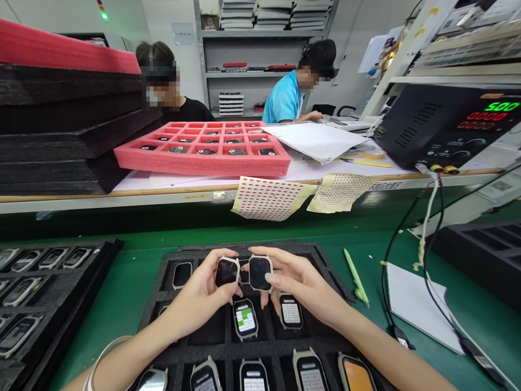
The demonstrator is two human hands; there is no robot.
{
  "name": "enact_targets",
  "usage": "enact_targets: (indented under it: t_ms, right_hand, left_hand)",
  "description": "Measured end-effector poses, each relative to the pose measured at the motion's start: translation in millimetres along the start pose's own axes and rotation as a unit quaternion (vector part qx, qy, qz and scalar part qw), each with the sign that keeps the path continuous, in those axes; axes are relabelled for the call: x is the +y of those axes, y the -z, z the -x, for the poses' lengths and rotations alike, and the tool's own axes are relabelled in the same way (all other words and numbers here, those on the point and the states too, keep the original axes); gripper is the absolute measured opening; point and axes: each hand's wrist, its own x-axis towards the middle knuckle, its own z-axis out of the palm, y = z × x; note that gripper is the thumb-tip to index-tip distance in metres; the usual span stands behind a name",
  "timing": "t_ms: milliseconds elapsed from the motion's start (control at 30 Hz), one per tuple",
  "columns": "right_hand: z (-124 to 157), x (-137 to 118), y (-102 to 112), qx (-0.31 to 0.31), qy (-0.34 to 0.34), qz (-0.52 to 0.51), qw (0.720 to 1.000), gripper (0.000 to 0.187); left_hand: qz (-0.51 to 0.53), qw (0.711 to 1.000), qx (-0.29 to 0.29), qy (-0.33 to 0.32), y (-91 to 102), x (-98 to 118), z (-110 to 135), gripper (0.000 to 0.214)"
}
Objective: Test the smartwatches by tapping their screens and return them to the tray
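My left hand (209,285) grips a strapless smartwatch (227,271) with a dark screen, thumb at its lower edge. Beside it, my right hand (295,277) holds a second dark-screened smartwatch (260,272) between thumb and fingers. Both watches are side by side above a black foam tray (163,290). In the tray below lie several more watch bodies: one with a green and white screen (245,319), one with a white grid screen (291,311), and one with an orange screen (356,373). Another dark watch (182,275) sits left of my left hand.
Left is another black tray of watches (24,293). A green pen (355,277), white paper (423,307) and cables (427,250) lie right. On the shelf stand a pink foam tray (203,165), stacked black foam (61,136) and a power supply (448,130). Two people sit beyond.
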Motion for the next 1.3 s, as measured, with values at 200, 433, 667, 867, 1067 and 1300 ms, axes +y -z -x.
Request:
enact_targets:
  t_ms: [200, 433, 667, 867, 1067, 1300]
  right_hand:
    - [-2.7, 2.0, -0.2, -0.031, -0.014, -0.015, 0.999, 0.029]
    - [-2.5, 9.8, -0.8, -0.046, -0.041, -0.012, 0.998, 0.046]
    - [-3.0, 8.1, -4.3, -0.035, -0.026, -0.026, 0.999, 0.045]
    - [-3.2, 7.0, -7.6, -0.02, -0.024, -0.042, 0.999, 0.045]
    - [-4.1, 7.2, -5.1, -0.038, -0.037, -0.022, 0.998, 0.048]
    - [-1.9, 2.7, -9.5, -0.032, -0.025, -0.024, 0.999, 0.045]
  left_hand:
    - [-0.124, 0.992, 0.017, -0.006, -1.7, -0.5, 3.2, 0.025]
    - [-0.166, 0.985, 0.013, -0.033, -1.9, -1.6, 5.5, 0.027]
    - [-0.187, 0.981, 0.025, -0.051, -3.6, -2.0, 6.5, 0.029]
    - [-0.197, 0.979, 0.023, -0.056, -4.3, -1.6, 5.4, 0.028]
    - [-0.207, 0.977, 0.009, -0.051, -4.3, 1.8, 8.0, 0.026]
    - [-0.204, 0.977, 0.001, -0.065, -5.3, 4.5, 7.4, 0.026]
